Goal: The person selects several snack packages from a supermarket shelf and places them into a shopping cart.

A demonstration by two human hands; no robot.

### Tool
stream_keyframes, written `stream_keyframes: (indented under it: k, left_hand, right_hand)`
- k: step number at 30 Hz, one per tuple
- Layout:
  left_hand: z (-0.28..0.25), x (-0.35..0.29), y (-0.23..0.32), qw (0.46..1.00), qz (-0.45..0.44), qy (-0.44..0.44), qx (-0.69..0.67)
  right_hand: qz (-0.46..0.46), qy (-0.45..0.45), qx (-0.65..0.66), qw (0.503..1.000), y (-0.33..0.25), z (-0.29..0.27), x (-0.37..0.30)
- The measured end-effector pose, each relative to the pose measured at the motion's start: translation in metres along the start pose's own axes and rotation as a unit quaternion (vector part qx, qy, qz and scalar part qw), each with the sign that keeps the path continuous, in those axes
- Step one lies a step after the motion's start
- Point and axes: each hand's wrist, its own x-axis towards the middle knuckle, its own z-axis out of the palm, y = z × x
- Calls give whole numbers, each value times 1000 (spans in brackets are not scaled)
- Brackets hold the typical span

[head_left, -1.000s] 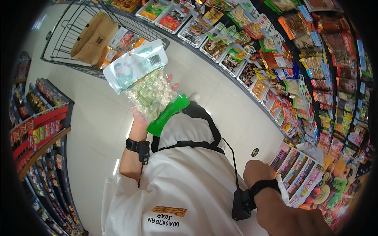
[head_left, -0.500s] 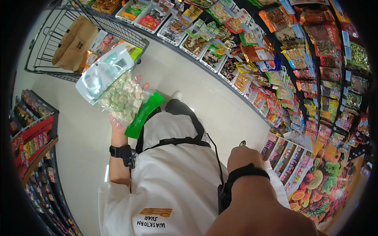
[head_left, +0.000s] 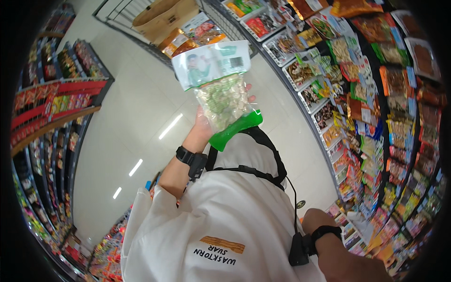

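Observation:
My left hand (head_left: 202,126) holds a clear plastic snack bag (head_left: 221,101) from behind and below; fingertips show past its right edge. Pale green and whitish pieces fill the bag, under a white printed header and above a bright green bottom band. Behind its top is the shopping cart (head_left: 235,24). At the lower right my right hand (head_left: 317,219) hangs beside my body, its fingers hidden from this view. A small dark oval object (head_left: 301,204) shows beside it; what it is I cannot make out.
In the cart lie a brown paper bag (head_left: 164,19) and some packaged food (head_left: 202,29). Along the right run tilted bins (head_left: 307,91) and racks of bagged snacks (head_left: 399,94). More shelves with a red front (head_left: 70,91) line the left, across a pale tiled floor (head_left: 145,108).
The view has swung, so cart, shelves and body sit farther right. The snack bag has turned to a more upright angle, still in my left hand. My right hand appears lower.

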Motion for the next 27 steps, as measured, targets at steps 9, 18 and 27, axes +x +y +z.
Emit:
stream_keyframes:
  k: [9,18,27]
  left_hand:
    - [-14,20,-13,996,44,21,78]
    - [0,59,-36,907,127,238,324]
    - [-70,73,20,795,126,395,444]
  right_hand:
    - [564,-200,-357,718,88,-77,-78]
    - [550,-142,-442,694,133,-122,-143]
    - [607,-144,-405,669,225,-247,-183]
